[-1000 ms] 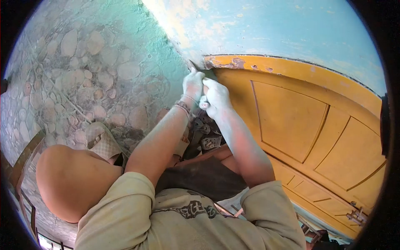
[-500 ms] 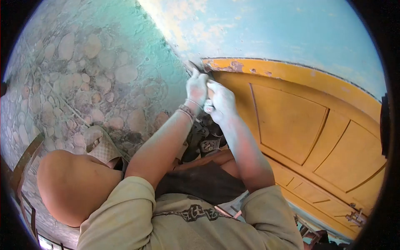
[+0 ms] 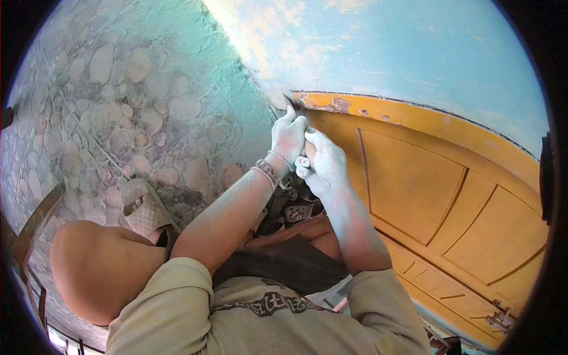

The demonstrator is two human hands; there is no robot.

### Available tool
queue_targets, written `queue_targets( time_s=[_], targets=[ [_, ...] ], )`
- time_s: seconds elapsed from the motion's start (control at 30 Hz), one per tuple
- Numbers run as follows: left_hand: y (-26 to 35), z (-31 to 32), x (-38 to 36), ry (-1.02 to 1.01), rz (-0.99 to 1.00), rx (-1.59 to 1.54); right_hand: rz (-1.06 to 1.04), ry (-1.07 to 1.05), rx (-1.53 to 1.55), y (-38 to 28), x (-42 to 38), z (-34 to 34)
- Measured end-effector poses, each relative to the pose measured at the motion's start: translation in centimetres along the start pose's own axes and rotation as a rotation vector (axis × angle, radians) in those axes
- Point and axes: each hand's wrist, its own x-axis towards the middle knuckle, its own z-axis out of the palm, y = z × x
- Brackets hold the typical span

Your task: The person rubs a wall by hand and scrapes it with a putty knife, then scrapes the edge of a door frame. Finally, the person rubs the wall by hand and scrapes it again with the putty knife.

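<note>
Scraper (image 3: 289, 102) tip sat at door (image 3: 414, 171) frame corner; our left hand (image 3: 288, 137) and right hand (image 3: 324, 165) clenched round its handle. Scraping step; next stroke needs steady pressure.

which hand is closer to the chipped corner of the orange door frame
Left. The left hand has its fingertips right at the chipped corner, just below and left of it. The right hand sits lower, beside the left hand, in front of the orange door.

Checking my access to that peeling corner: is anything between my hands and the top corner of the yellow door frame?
Nothing visible. The left hand and right hand are already at the yellow door frame, where its paint is chipped beside the blue wall.
</note>
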Motion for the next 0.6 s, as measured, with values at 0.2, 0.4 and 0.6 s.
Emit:
queue_targets(
  time_s=[0.2, 0.4, 0.6],
  targets=[
    [0.1, -0.9, 0.6, -0.034, -0.045, -0.114, -0.021, 0.086, 0.004, 0.4, 0.6, 1.2],
    [0.8, -1.0, 1.0, -0.11, 0.037, 0.072, -0.068, 0.02, 0.085, 0.8, 0.6, 1.1],
    [0.8, -0.1, 0.1, -0.077, 0.081, 0.081, -0.093, -0.015, 0.071, -0.1, -1.5, 1.3]
  ],
)
